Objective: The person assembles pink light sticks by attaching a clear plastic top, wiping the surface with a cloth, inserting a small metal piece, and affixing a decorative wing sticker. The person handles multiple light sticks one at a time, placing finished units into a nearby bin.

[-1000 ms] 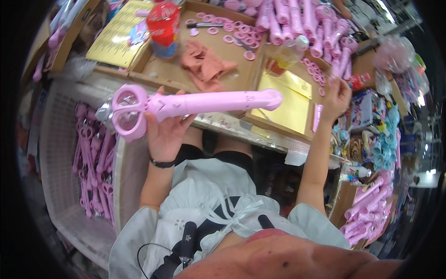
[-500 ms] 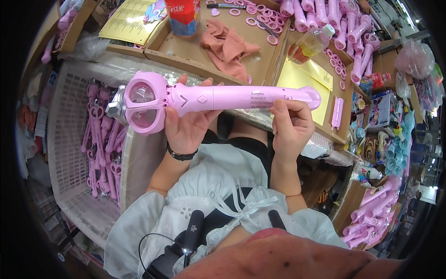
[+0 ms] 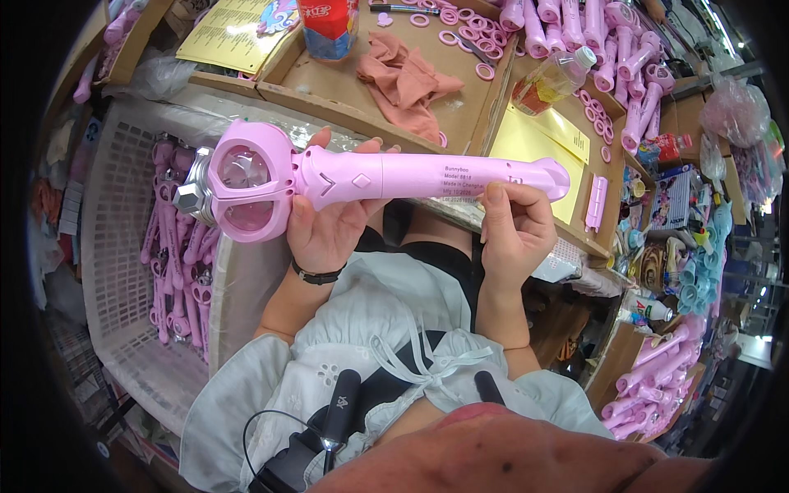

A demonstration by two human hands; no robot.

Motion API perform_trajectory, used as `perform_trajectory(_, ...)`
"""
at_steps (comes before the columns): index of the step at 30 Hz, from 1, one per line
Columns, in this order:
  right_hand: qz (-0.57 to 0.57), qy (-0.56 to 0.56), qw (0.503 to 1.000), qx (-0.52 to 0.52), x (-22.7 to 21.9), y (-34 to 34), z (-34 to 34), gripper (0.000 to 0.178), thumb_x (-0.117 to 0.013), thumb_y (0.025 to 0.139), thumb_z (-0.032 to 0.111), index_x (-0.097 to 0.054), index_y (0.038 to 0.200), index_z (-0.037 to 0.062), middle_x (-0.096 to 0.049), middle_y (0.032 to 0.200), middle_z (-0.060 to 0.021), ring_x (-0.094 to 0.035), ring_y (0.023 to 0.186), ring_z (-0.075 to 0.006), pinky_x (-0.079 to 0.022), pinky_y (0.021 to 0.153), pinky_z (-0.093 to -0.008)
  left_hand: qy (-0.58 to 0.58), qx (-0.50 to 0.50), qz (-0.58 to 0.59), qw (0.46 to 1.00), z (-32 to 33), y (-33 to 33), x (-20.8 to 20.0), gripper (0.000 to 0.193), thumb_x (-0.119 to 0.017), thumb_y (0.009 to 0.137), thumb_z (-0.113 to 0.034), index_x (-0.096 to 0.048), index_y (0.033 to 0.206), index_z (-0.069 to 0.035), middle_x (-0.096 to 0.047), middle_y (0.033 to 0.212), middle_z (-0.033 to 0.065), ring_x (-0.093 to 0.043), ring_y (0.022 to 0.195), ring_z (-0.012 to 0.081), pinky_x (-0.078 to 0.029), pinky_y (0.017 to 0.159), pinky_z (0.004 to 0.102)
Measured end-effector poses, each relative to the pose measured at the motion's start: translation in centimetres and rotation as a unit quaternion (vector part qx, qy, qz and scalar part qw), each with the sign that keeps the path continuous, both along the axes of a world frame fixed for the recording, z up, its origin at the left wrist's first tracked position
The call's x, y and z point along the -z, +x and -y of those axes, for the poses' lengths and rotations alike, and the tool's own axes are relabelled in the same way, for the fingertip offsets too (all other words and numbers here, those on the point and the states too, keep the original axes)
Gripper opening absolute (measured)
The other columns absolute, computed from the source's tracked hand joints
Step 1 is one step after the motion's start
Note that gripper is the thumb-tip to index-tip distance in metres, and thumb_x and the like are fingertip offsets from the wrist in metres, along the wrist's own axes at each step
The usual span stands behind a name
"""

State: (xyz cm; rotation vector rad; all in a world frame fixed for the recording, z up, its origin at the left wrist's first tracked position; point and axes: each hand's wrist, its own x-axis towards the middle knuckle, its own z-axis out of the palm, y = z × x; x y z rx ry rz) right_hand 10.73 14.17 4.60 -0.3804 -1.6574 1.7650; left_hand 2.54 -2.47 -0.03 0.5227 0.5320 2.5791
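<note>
A pink toy wand (image 3: pixel 419 175) lies level across my lap, its round head with two clear windows on the left and a silver, faceted tip (image 3: pixel 196 194) beyond that. My left hand (image 3: pixel 322 230) supports it from below, the thumb on the near side just below the head and fingertips showing beyond the far edge. Dark printing runs along the handle. My right hand (image 3: pixel 519 232) is closed, thumb and curled fingers pinching at the handle's near edge beside the printing. Whether a small part sits under those fingertips is hidden.
At my left a white plastic basket (image 3: pixel 111 271) holds several pink wands. Ahead, a cardboard tray (image 3: pixel 316 94) holds an orange cloth (image 3: pixel 403 82), pink rings and a red-and-blue container (image 3: pixel 330 33). A drink bottle (image 3: pixel 549 82) lies near yellow sheets (image 3: pixel 546 144). More pink wands (image 3: pixel 575 25) are piled far right.
The wand has shifted slightly left and rolled a little, and its silver tip sits a bit further left. My hands keep nearly the same hold.
</note>
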Motion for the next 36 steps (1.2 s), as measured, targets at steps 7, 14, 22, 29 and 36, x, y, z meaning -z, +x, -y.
perform_trajectory(7, 0.001, 0.006, 1.000, -0.002, 0.4, -0.1, -0.1, 0.009, -0.065, 0.083, 0.001, -0.059, 0.088, -0.0005, -0.061, 0.079, -0.0020, -0.053, 0.066, -0.0030, -0.043, 0.060, -0.0161, -0.008, -0.002, 0.000, 1.000, -0.1, -0.1, 0.0, 0.078, -0.052, 0.087, -0.050, -0.009, 0.144, -0.019, -0.029, 0.141, 0.0217, -0.022, 0.132, 0.0442, -0.023, 0.107, 0.0550)
perform_trajectory(14, 0.001, 0.010, 1.000, 0.007, 0.9, -0.2, -0.2, 0.010, -0.066, 0.082, 0.002, -0.058, 0.088, -0.0004, -0.061, 0.079, -0.0016, -0.052, 0.065, -0.0022, -0.042, 0.058, -0.0154, -0.018, -0.005, 0.008, 1.000, -0.3, 0.0, 0.0, 0.079, -0.052, 0.086, -0.051, -0.009, 0.144, -0.019, -0.029, 0.141, 0.0223, -0.023, 0.132, 0.0438, -0.024, 0.107, 0.0551)
perform_trajectory(22, -0.009, 0.037, 0.999, 0.027, 1.4, -0.6, -0.1, 0.011, -0.065, 0.084, 0.005, -0.057, 0.087, -0.0014, -0.062, 0.072, -0.0082, -0.046, 0.047, -0.0042, -0.034, 0.041, -0.0162, -0.022, -0.002, 0.006, 1.000, -0.1, -0.1, 0.1, 0.079, -0.053, 0.086, -0.051, -0.009, 0.143, -0.019, -0.029, 0.141, 0.0225, -0.023, 0.132, 0.0438, -0.023, 0.107, 0.0553)
perform_trajectory(29, 0.005, 0.017, 1.000, 0.006, 1.5, -0.1, -0.1, 0.009, -0.065, 0.082, -0.001, -0.058, 0.088, -0.0001, -0.061, 0.081, -0.0016, -0.051, 0.066, -0.0026, -0.041, 0.059, -0.0157, -0.018, -0.002, 0.012, 1.000, -0.1, 0.0, 0.2, 0.079, -0.054, 0.086, -0.049, -0.010, 0.143, -0.019, -0.030, 0.140, 0.0222, -0.023, 0.132, 0.0440, -0.023, 0.107, 0.0555)
perform_trajectory(36, 0.020, 0.082, 0.996, 0.032, 2.1, -0.8, 0.2, 0.017, -0.070, 0.078, 0.002, -0.057, 0.090, 0.0010, -0.058, 0.076, -0.0007, -0.048, 0.061, -0.0017, -0.039, 0.054, -0.0156, -0.036, -0.039, -0.026, 0.998, -0.6, 0.4, 0.2, 0.079, -0.059, 0.084, -0.046, -0.014, 0.143, -0.018, -0.032, 0.139, 0.0232, -0.025, 0.131, 0.0444, -0.024, 0.106, 0.0558)
